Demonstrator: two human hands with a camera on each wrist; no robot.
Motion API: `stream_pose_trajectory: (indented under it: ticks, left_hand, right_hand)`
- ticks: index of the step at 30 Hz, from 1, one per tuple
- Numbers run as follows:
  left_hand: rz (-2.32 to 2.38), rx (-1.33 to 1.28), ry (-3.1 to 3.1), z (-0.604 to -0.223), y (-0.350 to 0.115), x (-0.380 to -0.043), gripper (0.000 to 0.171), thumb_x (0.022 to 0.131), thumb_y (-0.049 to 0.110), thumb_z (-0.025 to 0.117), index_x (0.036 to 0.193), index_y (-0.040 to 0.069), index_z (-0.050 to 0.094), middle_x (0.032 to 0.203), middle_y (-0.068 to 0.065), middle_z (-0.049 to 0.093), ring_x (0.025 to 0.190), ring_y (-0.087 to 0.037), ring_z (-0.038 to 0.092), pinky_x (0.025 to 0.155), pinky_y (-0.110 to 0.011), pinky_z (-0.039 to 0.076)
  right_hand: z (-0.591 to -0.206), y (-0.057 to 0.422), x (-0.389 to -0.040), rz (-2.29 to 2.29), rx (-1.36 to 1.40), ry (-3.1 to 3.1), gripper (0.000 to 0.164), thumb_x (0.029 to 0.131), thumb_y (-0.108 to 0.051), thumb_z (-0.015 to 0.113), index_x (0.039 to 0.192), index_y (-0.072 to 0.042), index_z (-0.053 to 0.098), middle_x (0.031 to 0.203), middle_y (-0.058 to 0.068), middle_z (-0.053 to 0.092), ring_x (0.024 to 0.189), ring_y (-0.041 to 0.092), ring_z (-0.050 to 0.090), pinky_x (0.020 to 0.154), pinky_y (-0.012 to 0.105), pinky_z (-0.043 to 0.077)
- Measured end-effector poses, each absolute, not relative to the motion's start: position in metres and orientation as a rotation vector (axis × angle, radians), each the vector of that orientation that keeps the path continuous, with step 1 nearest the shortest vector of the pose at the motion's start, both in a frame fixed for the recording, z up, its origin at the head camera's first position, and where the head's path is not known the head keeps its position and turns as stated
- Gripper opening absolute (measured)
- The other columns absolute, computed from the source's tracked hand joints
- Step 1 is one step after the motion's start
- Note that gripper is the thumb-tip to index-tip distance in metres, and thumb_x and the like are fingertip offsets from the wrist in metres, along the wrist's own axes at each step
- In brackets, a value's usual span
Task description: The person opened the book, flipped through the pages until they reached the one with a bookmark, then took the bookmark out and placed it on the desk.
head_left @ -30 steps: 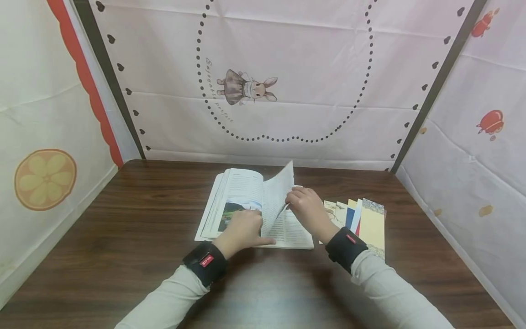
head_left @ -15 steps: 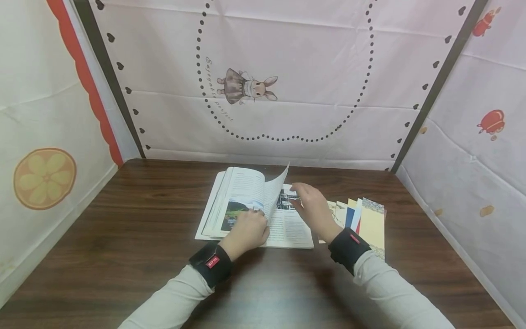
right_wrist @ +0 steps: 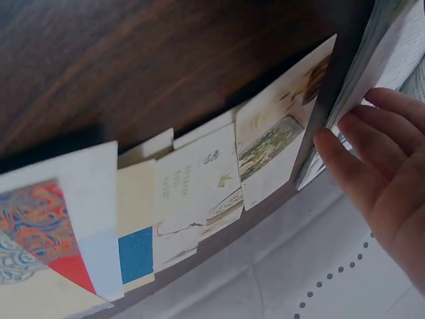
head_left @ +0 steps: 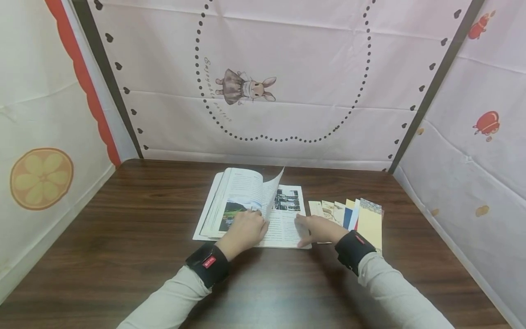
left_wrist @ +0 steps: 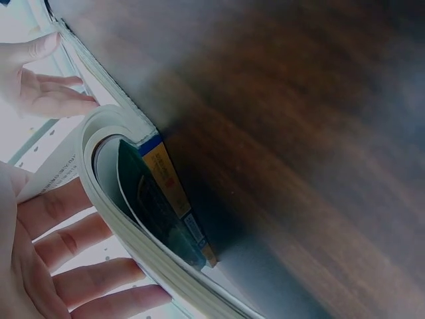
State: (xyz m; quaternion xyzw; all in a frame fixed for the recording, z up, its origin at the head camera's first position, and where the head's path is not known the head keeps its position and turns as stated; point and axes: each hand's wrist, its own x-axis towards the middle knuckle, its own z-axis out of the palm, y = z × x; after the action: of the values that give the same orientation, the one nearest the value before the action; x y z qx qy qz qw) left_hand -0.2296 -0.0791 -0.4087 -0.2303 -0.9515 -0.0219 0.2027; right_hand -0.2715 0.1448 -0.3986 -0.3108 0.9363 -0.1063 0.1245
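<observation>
An open book (head_left: 287,230) lies on the dark wooden table, its left stack of pages bulging upward. One page (head_left: 272,189) stands half raised near the middle. My left hand (head_left: 243,230) rests on the left pages, over a landscape photo. In the left wrist view, the fingers of that left hand (left_wrist: 86,266) lie extended along the curved pages. My right hand (head_left: 318,228) is at the book's right edge, thumb toward its lower corner. The right wrist view shows the right hand (right_wrist: 385,159) with its fingers loosely extended against the page edges.
Several overlapping paper cards (head_left: 371,219) lie fanned out just right of the book, partly under the right forearm. The brown table (head_left: 123,256) is bounded by printed cloth walls (head_left: 287,91) at the back and both sides.
My right hand has let go of the page and moved down to the book's lower right edge. The released page leans further left, uncovering a black-and-white photo. The left hand's thumb has drawn in.
</observation>
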Motion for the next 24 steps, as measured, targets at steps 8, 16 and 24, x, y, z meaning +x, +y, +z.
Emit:
stream_pose_trajectory:
  ticks: [8, 16, 24]
  left_hand:
    - [-0.2, -0.541, -2.701, -0.404, -0.088, -0.227, 0.043, 0.095, 0.029, 0.05, 0.057, 0.01, 0.055, 0.053, -0.003, 0.054, 0.046, -0.014, 0.047, 0.043, -0.024, 0.034]
    - [-0.259, -0.54, -2.717, -0.404, -0.091, -0.228, 0.047, 0.096, 0.029, 0.048, 0.052, 0.014, 0.046, 0.05, 0.001, 0.047, 0.044, -0.011, 0.043, 0.043, -0.022, 0.031]
    - [-1.137, -0.102, -2.734, -0.394, -0.127, -0.229, 0.031, 0.092, 0.02, 0.05, 0.071, 0.0, 0.06, 0.057, -0.008, 0.05, 0.049, -0.019, 0.047, 0.047, -0.027, 0.039]
  right_hand:
    - [-0.391, 0.142, -0.277, -0.272, -0.948, 2.663, 0.05, 0.093, -0.035, 0.056, 0.128, 0.0, 0.056, 0.131, 0.018, 0.057, 0.113, 0.031, 0.061, 0.097, 0.044, 0.046]
    - [-0.39, 0.138, -0.276, -0.245, -0.865, 2.675, 0.052, 0.087, -0.036, 0.065, 0.127, -0.002, 0.057, 0.126, 0.016, 0.061, 0.113, 0.03, 0.059, 0.099, 0.045, 0.044]
    - [-0.396, 0.127, -0.272, -0.115, -0.802, 2.705, 0.075, 0.067, -0.038, 0.083, 0.127, -0.004, 0.053, 0.11, 0.012, 0.065, 0.088, 0.022, 0.057, 0.087, 0.038, 0.048]
